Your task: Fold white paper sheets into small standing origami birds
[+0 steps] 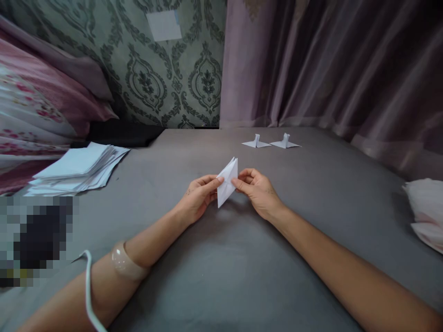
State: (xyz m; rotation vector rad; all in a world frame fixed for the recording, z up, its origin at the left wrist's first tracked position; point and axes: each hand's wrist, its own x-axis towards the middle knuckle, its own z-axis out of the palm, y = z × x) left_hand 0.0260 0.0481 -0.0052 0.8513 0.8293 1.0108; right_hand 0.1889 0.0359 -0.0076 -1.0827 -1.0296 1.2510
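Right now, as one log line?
left hand: pinching folded paper, left edge | right hand: pinching right edge | beyond: two paper figures | far left: paper stack

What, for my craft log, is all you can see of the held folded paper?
The folded paper is white, creased, layered, roughly diamond-shaped, with split upper end and pointed lower tip. It slants, apparently held above the grey surface. The left hand pinches one side, the right hand the other, thumbs on its near face.

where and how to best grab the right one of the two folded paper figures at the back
Probably pinch the right paper figure by its upright middle, from above: that part stands up, while the pointed sides spread low.
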